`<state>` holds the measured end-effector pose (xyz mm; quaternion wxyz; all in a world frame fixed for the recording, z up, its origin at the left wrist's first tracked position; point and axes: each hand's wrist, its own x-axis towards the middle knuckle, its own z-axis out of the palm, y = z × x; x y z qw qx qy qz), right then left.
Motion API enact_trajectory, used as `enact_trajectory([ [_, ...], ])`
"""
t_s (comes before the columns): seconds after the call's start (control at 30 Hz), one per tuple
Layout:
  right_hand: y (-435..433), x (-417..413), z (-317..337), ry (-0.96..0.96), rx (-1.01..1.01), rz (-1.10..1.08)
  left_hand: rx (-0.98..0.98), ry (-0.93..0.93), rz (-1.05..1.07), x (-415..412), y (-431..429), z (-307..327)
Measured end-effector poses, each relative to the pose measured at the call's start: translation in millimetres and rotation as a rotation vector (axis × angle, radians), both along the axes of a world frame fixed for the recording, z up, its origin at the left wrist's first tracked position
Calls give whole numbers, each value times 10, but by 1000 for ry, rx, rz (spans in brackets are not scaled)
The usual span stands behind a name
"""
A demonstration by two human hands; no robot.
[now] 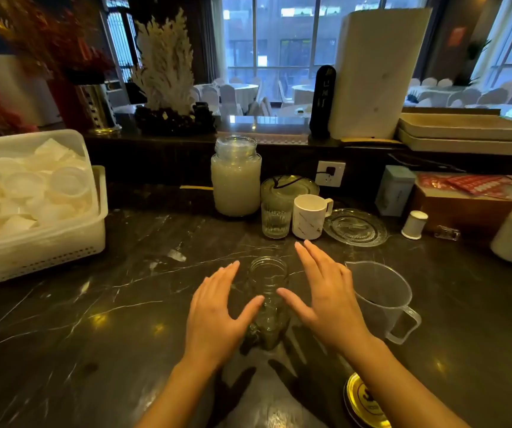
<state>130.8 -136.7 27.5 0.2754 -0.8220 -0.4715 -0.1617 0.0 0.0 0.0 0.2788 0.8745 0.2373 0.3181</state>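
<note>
An empty clear glass jar [267,282] stands upright on the dark marble counter [109,319], near the front middle. My left hand [217,307] hovers just left of it with fingers straight and spread, thumb tip close to the glass. My right hand [322,291] is held the same way on the jar's right side, thumb pointing at the jar. Neither hand grips anything. Whether the thumbs touch the glass I cannot tell.
A clear plastic measuring jug [381,298] stands right of my right hand. Behind are a ribbed glass [274,222], a white mug [308,216], a glass plate [355,227] and a large jar of cloudy white liquid [236,180]. A white bin of lids [32,193] sits left; a gold lid [366,400] lies front right.
</note>
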Motion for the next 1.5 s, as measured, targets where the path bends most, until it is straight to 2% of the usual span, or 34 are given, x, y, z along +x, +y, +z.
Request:
enact_trajectory([
  [0.13,86,16,-65,59,-63,20,0,98,-70,72,-17,-105],
  [0.3,155,54,-156,96,-101,53,-65,103,-52,187,-29,-189],
  [0.5,180,47,-163,225,-34,110,-213,133,-20,315,-94,-206],
  [0.73,171,67,-151,297,-3,135,-246,111,-10,394,-50,-218],
  [0.8,152,79,-161,320,1,128,-233,122,-49,391,-5,-206],
  [0.9,101,71,-144,388,19,113,-315,151,-170,384,83,-143],
  [1.2,-126,-46,-137,428,77,91,-480,391,-576,408,266,119],
  [1.5,-226,-145,-119,399,55,25,-503,443,-676,462,285,186],
])
